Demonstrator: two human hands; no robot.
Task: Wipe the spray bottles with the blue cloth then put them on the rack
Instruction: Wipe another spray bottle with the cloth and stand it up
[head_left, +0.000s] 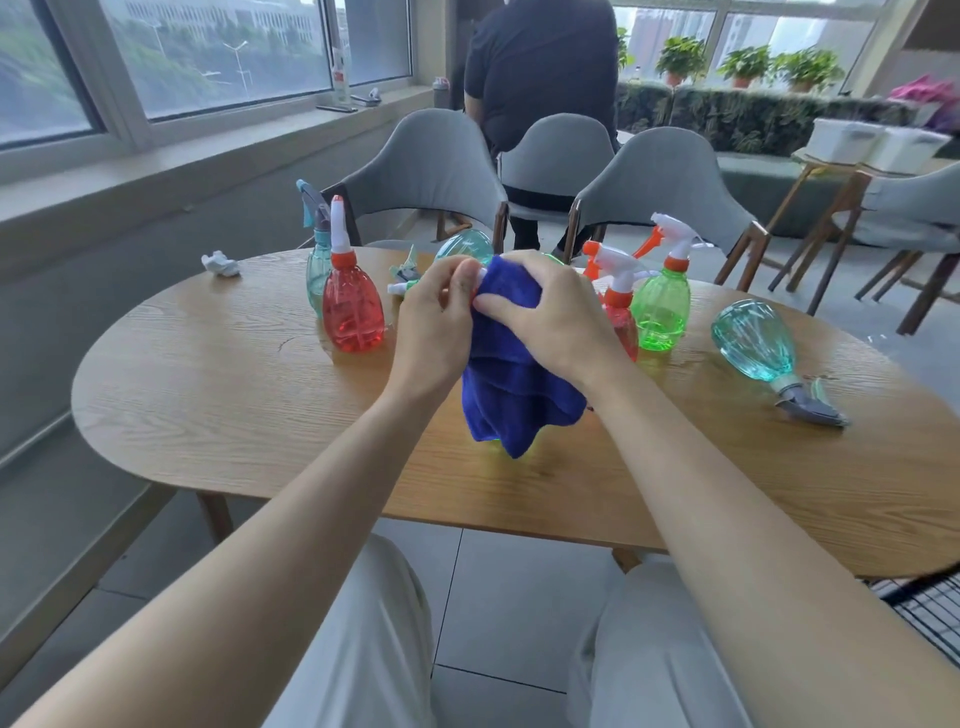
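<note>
partly hidden at left: upright teal bottle (318, 270), tucked just behind an upright red bottle (353, 312) with a white, orange-collared nozzle. blurred behind the left hand (434, 322): small loose sprayer parts (405, 275), too indistinct to identify. almost swallowed at centre, above the wooden table (208, 389): wrapped bottle (492, 441), betrayed only by a green glint under the hem of the blue cloth (511, 384) and a white tip between the fingers; pinched at that tip by the left hand, gripped through the cloth by the right hand (550, 317), both hands pressed close together. peeking over the knuckles: rounded teal bottle end (465, 247). half screened by the right wrist: red trigger bottle (621, 312). cut off at the lower right corner, below the table edge: black wire rack (924, 608).

elsewhere, near the table's far left rim: crumpled white tissue (221, 263). beyond the table: three grey chairs (431, 161), then a standing person in a dark top (540, 67), head out of shot. further right: upright green bottle (661, 312), touching the red trigger bottle, and a teal bottle laid on its side (753, 340), well apart, sprayer pointing toward the camera. far right, on a side stand: white boxes (878, 143).

contents of the tinted bottles and of the boxes: impossible to judge.
</note>
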